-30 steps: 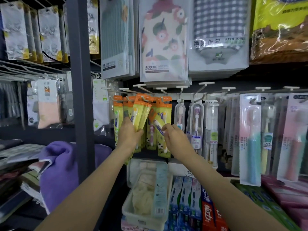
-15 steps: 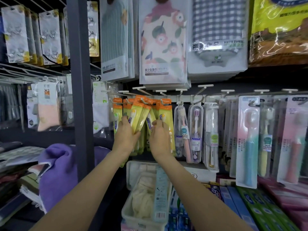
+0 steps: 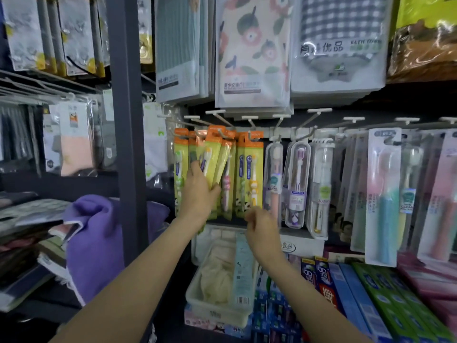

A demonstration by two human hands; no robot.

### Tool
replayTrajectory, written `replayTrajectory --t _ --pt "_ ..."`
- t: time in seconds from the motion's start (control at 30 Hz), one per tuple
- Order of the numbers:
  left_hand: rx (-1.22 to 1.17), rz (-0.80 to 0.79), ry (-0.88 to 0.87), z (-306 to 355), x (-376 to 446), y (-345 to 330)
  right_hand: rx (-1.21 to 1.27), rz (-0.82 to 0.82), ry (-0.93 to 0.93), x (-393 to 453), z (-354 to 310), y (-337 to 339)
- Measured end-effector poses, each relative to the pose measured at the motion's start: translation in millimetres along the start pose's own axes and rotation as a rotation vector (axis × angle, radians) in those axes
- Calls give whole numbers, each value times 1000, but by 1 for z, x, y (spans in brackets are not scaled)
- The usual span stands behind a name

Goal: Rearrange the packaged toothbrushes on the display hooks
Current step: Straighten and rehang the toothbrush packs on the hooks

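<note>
Yellow-and-orange packaged toothbrushes hang in a bunch from white display hooks [image 3: 223, 122]. My left hand [image 3: 199, 191] grips a tilted stack of these yellow packs [image 3: 214, 157], thumb on the right side and fingers behind. Another two yellow packs [image 3: 251, 174] hang straight just to the right. My right hand [image 3: 261, 225] is below them, blurred, its fingers loosely curled and holding nothing. Clear-cased toothbrushes [image 3: 295, 184] hang further right.
A dark shelf post [image 3: 126, 144] stands left of the hooks, with a purple towel [image 3: 95, 243] beside it. Towel packs [image 3: 252, 53] hang above. A white bin [image 3: 217, 310] and toothpaste boxes [image 3: 321, 276] sit below. Larger toothbrush packs [image 3: 383, 194] hang at right.
My right hand has let go of the yellow packs and dropped down and to the right. My left hand keeps its grip on the tilted stack.
</note>
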State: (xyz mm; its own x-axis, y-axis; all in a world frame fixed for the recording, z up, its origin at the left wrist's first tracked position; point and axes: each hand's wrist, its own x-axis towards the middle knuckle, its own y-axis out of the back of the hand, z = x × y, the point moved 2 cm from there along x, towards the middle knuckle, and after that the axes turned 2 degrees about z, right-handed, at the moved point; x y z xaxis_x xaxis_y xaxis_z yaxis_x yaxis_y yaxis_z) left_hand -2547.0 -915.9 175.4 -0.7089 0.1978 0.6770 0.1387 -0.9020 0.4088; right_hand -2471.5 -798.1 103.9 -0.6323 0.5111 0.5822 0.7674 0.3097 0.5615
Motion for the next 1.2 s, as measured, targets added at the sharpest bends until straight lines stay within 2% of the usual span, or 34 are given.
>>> replayTrajectory --t 0.1,0.17,0.33,0.5,0.57,0.7,0.83,0.97,1.03,1.1,1.2 --pt "-38 12 23 -10 -13 -10 -201 -312 -195 -20 35 -19" --pt "-70 7 46 -19 -17 -17 -172 -446 -333 -29 45 -33" --pt "-111 15 45 -33 -20 -21 -196 -454 -353 -43 52 -65" --pt "-77 18 49 -39 -29 -18 -234 -487 -277 -39 55 -39" --pt "-91 -14 45 -41 -37 -18 -136 -509 -290 -35 55 -16" --pt "-123 -80 70 -46 -64 -20 345 -663 -494 -36 41 40" --pt "54 -61 54 -51 -97 -19 417 -781 -502 -35 19 84" --pt "123 -205 -371 -25 -114 -13 536 -904 -473 -38 -12 105" --pt "77 -198 -479 -11 -110 -8 665 -931 -449 -39 -28 114" --pt "-15 -165 -385 -7 -99 0 819 -855 -482 -36 -36 121" --pt "-250 -239 -63 -13 -85 10 948 -658 -510 -24 -37 130"
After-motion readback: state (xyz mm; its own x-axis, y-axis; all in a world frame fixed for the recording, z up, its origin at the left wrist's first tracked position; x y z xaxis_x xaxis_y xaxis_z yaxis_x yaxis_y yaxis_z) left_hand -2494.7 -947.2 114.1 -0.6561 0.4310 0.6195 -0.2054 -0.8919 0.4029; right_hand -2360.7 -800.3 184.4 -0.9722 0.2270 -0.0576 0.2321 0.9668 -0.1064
